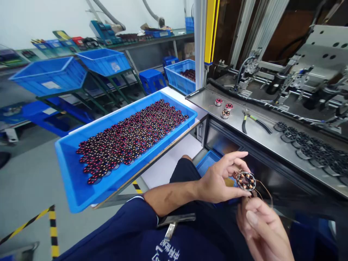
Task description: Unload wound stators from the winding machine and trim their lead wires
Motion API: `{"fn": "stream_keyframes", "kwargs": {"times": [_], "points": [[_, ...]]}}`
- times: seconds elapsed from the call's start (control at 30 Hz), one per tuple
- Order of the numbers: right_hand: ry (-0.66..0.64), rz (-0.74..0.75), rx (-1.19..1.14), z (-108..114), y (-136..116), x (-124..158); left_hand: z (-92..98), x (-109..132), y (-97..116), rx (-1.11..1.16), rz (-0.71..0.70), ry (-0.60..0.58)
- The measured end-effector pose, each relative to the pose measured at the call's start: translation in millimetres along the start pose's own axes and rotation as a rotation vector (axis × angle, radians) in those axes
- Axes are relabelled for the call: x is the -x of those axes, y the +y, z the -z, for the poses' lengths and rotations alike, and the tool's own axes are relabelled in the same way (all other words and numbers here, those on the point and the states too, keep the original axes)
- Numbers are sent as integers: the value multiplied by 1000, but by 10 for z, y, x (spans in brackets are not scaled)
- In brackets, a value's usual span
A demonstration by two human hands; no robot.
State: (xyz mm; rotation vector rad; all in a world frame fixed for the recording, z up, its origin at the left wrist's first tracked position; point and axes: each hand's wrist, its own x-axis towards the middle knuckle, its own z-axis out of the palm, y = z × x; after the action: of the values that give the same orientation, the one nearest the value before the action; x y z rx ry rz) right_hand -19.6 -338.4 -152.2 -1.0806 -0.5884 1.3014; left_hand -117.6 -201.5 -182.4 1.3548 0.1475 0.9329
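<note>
My left hand [217, 179] grips a small round motor stator [245, 181] between thumb and fingers, its ring of copper coils facing up. Thin copper wires [268, 192] stick out from the stator and loop toward the right. Just below it is my right hand [261, 221], thumb pressed against curled fingers close to the stator's lower edge. What those fingers pinch is hidden. On the metal bench ahead, three wound stators [225, 114] stand near green-and-black cutting pliers [257, 121], which lie with handles spread. Several dark, ring-shaped parts [310, 145] sit in rows to the right.
A large blue tray [63, 174] full of wound stators stands on a table at left. Machine fixtures [274, 79] line the back of the bench [236, 105]. Behind are blue bins [51, 74], a blue stool [152, 80] and another blue crate [181, 81].
</note>
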Motion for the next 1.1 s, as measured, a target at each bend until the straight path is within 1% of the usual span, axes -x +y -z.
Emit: {"fn": "stream_keyframes", "kwargs": {"times": [0.1, 0.23, 0.3, 0.37, 0.43, 0.5, 0.53, 0.6, 0.67, 0.73, 0.87, 0.93, 1.0, 1.1], "points": [[-43, -13, 38, 57, 70, 54, 33, -19, -28, 78, 33, 12], [-117, -61, 179, 311, 164, 23, 65, -37, -30, 142, -12, -21], [-95, 4, 254, 436, 122, -45, 69, -30, -16, 113, -57, -61], [-28, 112, 287, 493, 14, -112, 61, -14, 4, 66, -104, -120], [28, 152, 307, 473, -117, -148, 36, 8, 20, 32, -128, -193], [50, 119, 329, 404, -218, -149, 2, 30, 18, 23, -127, -242], [60, 100, 333, 364, -247, -140, -15, 40, 8, 29, -127, -242], [60, 82, 321, 300, -262, -115, -42, 55, -20, 62, -122, -206], [35, 100, 307, 276, -226, -92, -54, 62, -42, 127, -88, -166], [21, 137, 320, 297, -156, -78, -50, 60, -37, 222, 2, -143], [11, 188, 444, 434, 22, -76, -25, 49, 29, 426, 206, -115], [-5, 186, 533, 515, 70, -75, -15, 51, 56, 467, 262, -111], [27, 238, 602, 569, 49, -64, -9, 62, 69, 439, 267, -113], [106, 418, 622, 535, -94, -34, -9, 84, 74, 315, 179, -159]]}}
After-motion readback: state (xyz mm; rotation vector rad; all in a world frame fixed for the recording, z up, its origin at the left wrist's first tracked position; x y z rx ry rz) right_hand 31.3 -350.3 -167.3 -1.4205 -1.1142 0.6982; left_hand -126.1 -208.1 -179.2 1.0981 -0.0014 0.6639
